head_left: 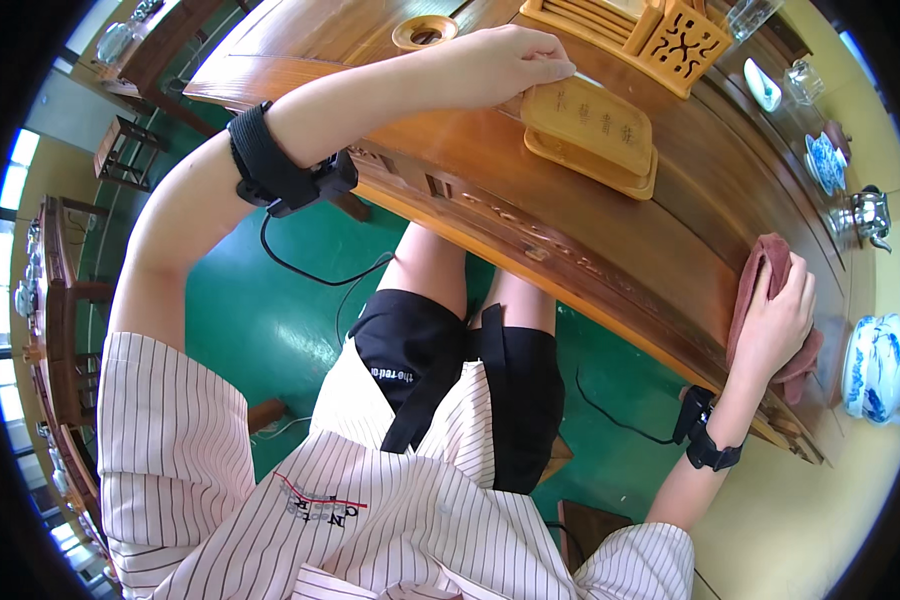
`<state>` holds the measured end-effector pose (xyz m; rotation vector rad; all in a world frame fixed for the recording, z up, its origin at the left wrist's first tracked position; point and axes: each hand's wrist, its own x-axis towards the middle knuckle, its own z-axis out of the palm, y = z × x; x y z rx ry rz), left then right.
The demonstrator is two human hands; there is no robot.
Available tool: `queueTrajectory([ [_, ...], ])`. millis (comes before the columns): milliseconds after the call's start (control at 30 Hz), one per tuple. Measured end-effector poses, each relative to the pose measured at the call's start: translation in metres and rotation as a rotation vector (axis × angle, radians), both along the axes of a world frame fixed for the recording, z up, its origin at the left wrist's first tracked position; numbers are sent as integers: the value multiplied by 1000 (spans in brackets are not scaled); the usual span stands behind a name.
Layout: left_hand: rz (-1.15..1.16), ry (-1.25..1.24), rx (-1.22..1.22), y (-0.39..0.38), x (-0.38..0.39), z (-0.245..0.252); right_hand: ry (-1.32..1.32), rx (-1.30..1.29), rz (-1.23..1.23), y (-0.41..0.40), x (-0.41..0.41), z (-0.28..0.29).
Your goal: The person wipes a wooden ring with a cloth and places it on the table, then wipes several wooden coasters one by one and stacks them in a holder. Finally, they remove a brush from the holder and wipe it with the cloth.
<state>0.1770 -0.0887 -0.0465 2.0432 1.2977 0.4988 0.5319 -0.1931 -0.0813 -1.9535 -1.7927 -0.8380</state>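
My left hand [521,64] reaches across the wooden table, thumb and fingers pinching the left end of a shallow bamboo tray [589,124] that bears carved writing. A second bamboo tray [604,166] shows beneath it along the near side; whether the two touch is hard to tell. At the table's right end, my right hand [781,322] grips a folded brown cloth [739,307] against the tabletop. Part of the cloth hangs out beyond the palm.
A bamboo ring [425,32] and a slatted bamboo box [686,45] stand at the back. Along the right are a white porcelain scoop [761,85], a blue-and-white lidded bowl [826,163], a metal kettle [870,215] and a porcelain jar [874,371]. Cables [311,279] trail from wrist straps.
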Motion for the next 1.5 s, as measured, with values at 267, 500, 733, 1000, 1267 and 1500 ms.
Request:
queueTrajectory([
  [267,-25,49,260,-6,1,-17,35,-11,18,2,2,1],
  [500,16,303,421,-12,8,-15,48,-11,30,2,2,-1],
  [733,-154,193,700,-16,12,-8,-5,-14,17,1,4,0],
  [1000,-422,231,481,-8,37,5,40,-25,2,1,1,-1],
  [1267,-465,213,389,-12,43,15,57,-8,0,0,3,-2],
  [1500,-449,199,396,-12,48,17,74,-16,5,-2,-1,0],
])
